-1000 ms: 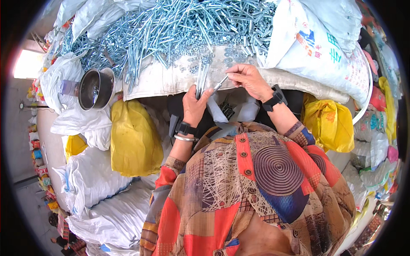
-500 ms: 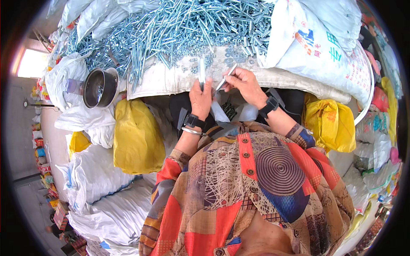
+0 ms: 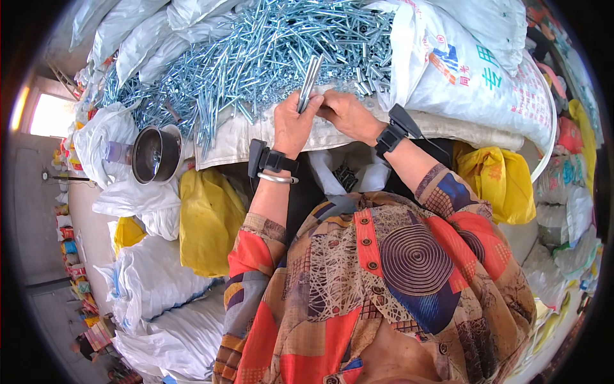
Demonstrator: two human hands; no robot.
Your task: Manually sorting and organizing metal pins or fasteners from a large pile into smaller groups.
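My left hand (image 3: 293,123) is closed around a small bundle of slim metal rods (image 3: 311,78), their ends pointing up and away from me. Close beside it, my right hand (image 3: 352,115) has its fingers bent in and pressed together at the left hand's fingertips. Whatever those fingers pinch is hidden. Both hands are above the near edge of a pale cloth-covered work surface (image 3: 243,134). Just beyond them spreads a big heap of loose metal rods (image 3: 256,54), with small nuts and washers along its near side and short metal tubes (image 3: 366,80) at its right.
A dark metal pot (image 3: 157,155) with a few metal pieces inside stands at the left. Yellow bags (image 3: 208,221) hang below the surface on both sides. A large white woven sack (image 3: 473,70) lies at the right, and white sacks (image 3: 157,275) are stacked lower left.
Both hands have moved up and away from me, toward the heap. My right hand has come in against the left; the rod that showed in its fingers is no longer visible there.
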